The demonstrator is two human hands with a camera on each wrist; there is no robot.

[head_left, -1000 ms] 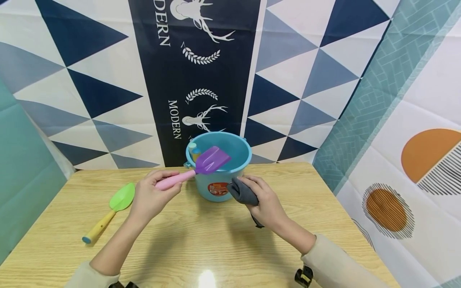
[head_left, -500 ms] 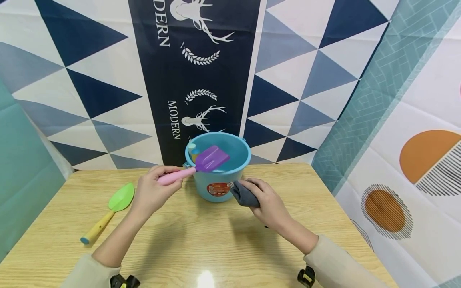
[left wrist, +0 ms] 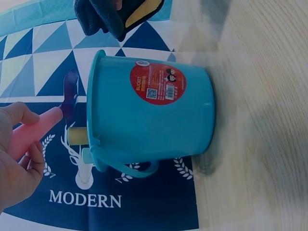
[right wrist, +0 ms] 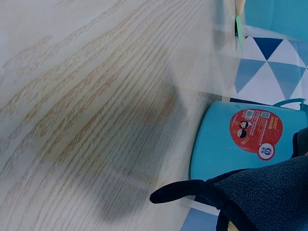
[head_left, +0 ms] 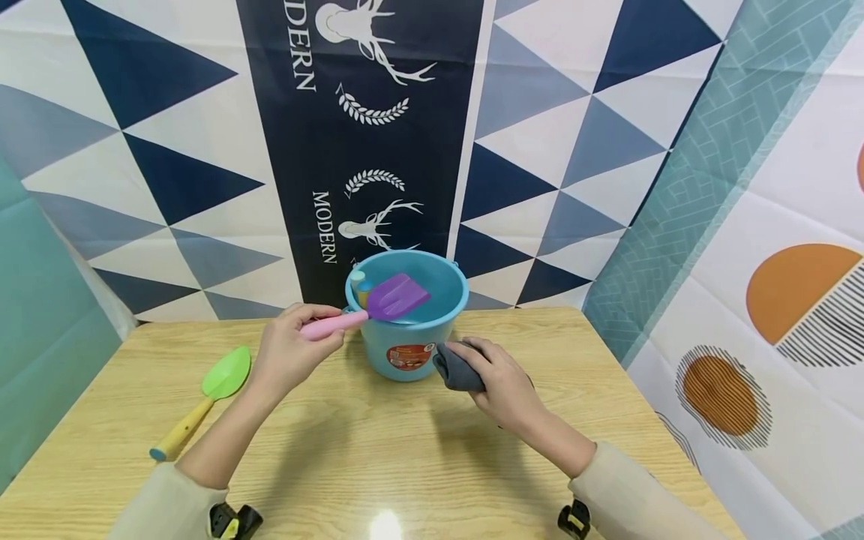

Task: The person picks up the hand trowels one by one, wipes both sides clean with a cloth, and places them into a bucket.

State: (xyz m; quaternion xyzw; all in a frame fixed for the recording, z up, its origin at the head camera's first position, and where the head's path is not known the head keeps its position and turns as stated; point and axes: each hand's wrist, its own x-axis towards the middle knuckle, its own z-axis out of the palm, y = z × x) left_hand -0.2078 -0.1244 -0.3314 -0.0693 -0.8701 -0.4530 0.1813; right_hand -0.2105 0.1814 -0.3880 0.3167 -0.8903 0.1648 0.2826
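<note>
My left hand point(head_left: 286, 349) grips the pink handle of a toy shovel, whose purple blade point(head_left: 398, 296) overlaps the bucket's near rim in the head view. In the left wrist view the blade point(left wrist: 70, 94) stands just above the rim. My right hand point(head_left: 502, 382) holds a bunched dark grey cloth point(head_left: 460, 367) at the bucket's right front. Close up, that cloth point(right wrist: 269, 197) looks fuzzy with a dark hem. A light blue bucket point(head_left: 378, 346) with a red label stands upright on the table. A yellow handle end point(left wrist: 77, 135) sticks up out of it.
A green trowel point(head_left: 226, 371) with a yellow handle lies on the left of the wooden table point(head_left: 378, 465). Right behind the bucket hangs a patterned wall cloth point(head_left: 540, 187). The bucket's carrying handle point(left wrist: 132, 169) hangs at one side.
The cloth in my right hand has shifted slightly to the right, away from the label. My left hand has risen a little with the shovel still in its grip.
</note>
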